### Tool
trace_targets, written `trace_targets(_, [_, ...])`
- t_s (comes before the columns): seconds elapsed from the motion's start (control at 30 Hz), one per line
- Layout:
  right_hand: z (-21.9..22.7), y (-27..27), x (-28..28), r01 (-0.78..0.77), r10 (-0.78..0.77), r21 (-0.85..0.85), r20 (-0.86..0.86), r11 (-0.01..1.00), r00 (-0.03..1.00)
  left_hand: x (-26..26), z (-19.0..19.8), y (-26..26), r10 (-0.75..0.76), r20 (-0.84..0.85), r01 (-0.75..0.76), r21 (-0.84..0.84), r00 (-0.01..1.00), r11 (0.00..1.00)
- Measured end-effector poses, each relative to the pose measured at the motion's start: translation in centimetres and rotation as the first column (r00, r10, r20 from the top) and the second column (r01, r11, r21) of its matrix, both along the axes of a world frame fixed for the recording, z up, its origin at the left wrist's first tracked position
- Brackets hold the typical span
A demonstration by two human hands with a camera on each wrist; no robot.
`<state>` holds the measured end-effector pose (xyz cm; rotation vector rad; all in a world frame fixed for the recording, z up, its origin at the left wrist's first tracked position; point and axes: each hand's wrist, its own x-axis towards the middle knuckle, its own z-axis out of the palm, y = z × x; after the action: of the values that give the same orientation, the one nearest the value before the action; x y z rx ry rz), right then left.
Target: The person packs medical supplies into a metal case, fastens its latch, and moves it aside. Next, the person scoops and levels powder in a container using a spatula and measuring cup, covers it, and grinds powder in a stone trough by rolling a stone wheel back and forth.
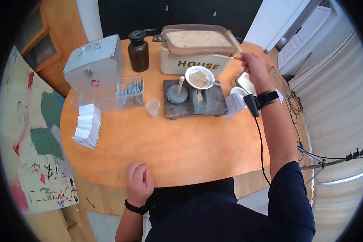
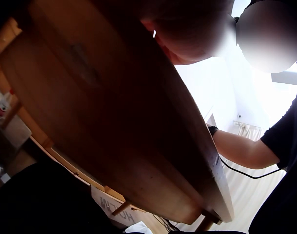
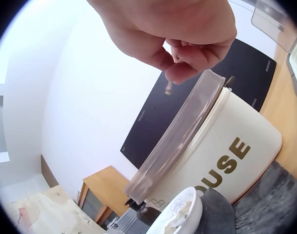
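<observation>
My right hand (image 1: 254,68) is raised at the back right of the table and pinches a small brush (image 1: 234,41). The brush's light bristles point up and away, by the right end of a translucent tray (image 1: 169,49) of smooth beige powder. That tray sits on a cream bin (image 1: 169,64) lettered HOUSE. In the right wrist view the brush tip (image 3: 168,88) pokes out below the pinched fingers. My left hand (image 1: 139,180) is at the table's front edge, loosely curled and holding nothing.
A white bowl (image 1: 188,75) of powder with a spoon stands on a dark board (image 1: 175,111), beside a round grey piece (image 1: 175,96) with an upright stick. Further left are a clear cup (image 1: 153,107), folded papers (image 1: 87,125), a clear box (image 1: 101,99), a brown bottle (image 1: 138,56) and a silver case (image 1: 94,62).
</observation>
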<state>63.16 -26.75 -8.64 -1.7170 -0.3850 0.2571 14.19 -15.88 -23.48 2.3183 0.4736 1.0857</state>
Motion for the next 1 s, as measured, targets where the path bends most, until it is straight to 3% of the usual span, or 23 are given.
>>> trace_targets(0.03, [0.1,0.1,0.1,0.014,-0.015,0.059,0.026,0.998,1.0,0.2,0.1,0.1,-0.007,0.011,0.007,0.007,1.0,1.0])
trace_targets(0.1, [-0.8,-0.5,2.1,-0.005,0.036,-0.198,0.15,0.98,0.988,0.6,-0.1,0.2,0.007,0.004,-0.007,0.02,1.0,1.0])
trace_targets(0.13, [-0.5,-0.7,1.8,0.022,0.003,-0.144,0.171,0.989,0.985,0.1,-0.2,0.3,0.008,0.005,-0.008,0.046,1.0,0.999])
trace_targets(0.17, [-0.5,-0.5,1.2,0.009,-0.012,0.033,0.106,0.999,0.994,0.0,-0.2,0.4,0.028,-0.033,-0.027,0.035,0.999,0.999])
trace_targets(0.2, [-0.6,-0.4,1.4,0.036,-0.033,-0.041,0.072,0.999,0.997,0.3,-0.2,0.3,0.019,-0.001,-0.019,0.013,1.0,1.0])
trace_targets(0.23, [-1.0,-0.8,2.0,-0.052,0.054,-0.092,0.02,0.994,0.998,0.2,-0.2,0.2,0.002,0.035,-0.002,-0.008,0.999,1.0])
trace_targets(0.3, [-0.7,-0.8,0.9,0.079,-0.081,0.032,0.077,0.996,0.994,0.2,-0.4,0.2,0.005,0.032,-0.005,-0.01,0.999,1.0])
trace_targets(0.4, [-0.6,-2.2,-0.3,0.095,-0.097,0.019,0.155,0.995,0.983,0.3,-0.7,0.4,0.013,0.031,-0.013,-0.001,0.999,1.0])
trace_targets(0.43, [0.0,-2.8,-3.0,0.063,-0.077,0.106,0.135,0.992,0.988,0.1,-0.8,0.3,0.023,0.022,-0.024,0.021,0.999,0.999])
trace_targets(0.5, [0.3,-5.9,-8.0,-0.037,0.026,0.072,0.148,0.997,0.989,-0.3,-0.8,-0.2,0.02,0.007,-0.019,-0.003,1.0,1.0])
trace_targets(0.57, [-0.4,-9.6,-14.6,-0.095,0.105,-0.071,0.157,0.993,0.982,-0.1,-0.7,0.1,0.06,0.094,-0.06,0.0,0.994,0.998])
trace_targets(0.6, [-1.5,-10.9,-18.0,-0.099,0.133,-0.237,0.133,0.966,0.982,-0.2,-0.8,0.1,0.063,0.098,-0.063,0.003,0.993,0.998])
trace_targets(0.63, [-3.0,-11.1,-21.8,-0.147,0.15,-0.142,0.012,0.979,0.989,-0.3,-0.9,0.1,0.076,0.123,-0.076,-0.005,0.989,0.997])
trace_targets(0.7, [-5.6,-11.3,-26.8,-0.231,0.211,-0.288,-0.099,0.929,0.973,-0.8,-1.1,-0.1,0.084,0.145,-0.084,-0.008,0.986,0.996])
trace_targets(0.73, [-7.3,-11.1,-28.0,-0.214,0.285,-0.385,0.137,0.898,0.949,-1.2,-1.2,-0.2,0.06,0.161,-0.049,-0.072,0.985,0.996])
trace_targets(0.77, [-8.7,-10.7,-28.9,-0.168,0.364,-0.474,0.358,0.864,0.86,-1.5,-1.2,-0.3,0.038,0.18,-0.013,-0.136,0.983,0.991])
trace_targets(0.8, [-9.7,-9.9,-29.4,-0.164,0.357,-0.468,0.361,0.868,0.861,-2.0,-1.0,-0.5,0.032,0.181,-0.009,-0.129,0.983,0.992])
trace_targets(0.87, [-11.1,-7.6,-30.1,0.057,0.416,-0.538,0.711,0.841,0.567,-3.9,-0.4,-1.4,0.026,0.178,-0.003,-0.129,0.984,0.992])
trace_targets(0.9, [-11.5,-6.4,-31.3,-0.046,0.476,-0.556,0.661,0.83,0.58,-5.1,-0.2,-1.7,0.018,0.173,0.004,-0.124,0.985,0.992])
trace_targets(0.93, [-12.5,-5.1,-32.9,-0.122,0.597,-0.662,0.563,0.74,0.572,-6.5,-0.1,-2.1,0.047,0.185,-0.026,-0.112,0.982,0.993])
trace_targets(1.0, [-13.2,-1.9,-37.9,-0.43,0.735,-0.596,0.541,0.678,0.409,-9.4,0.1,-2.9,0.065,0.203,-0.046,-0.098,0.977,0.994])
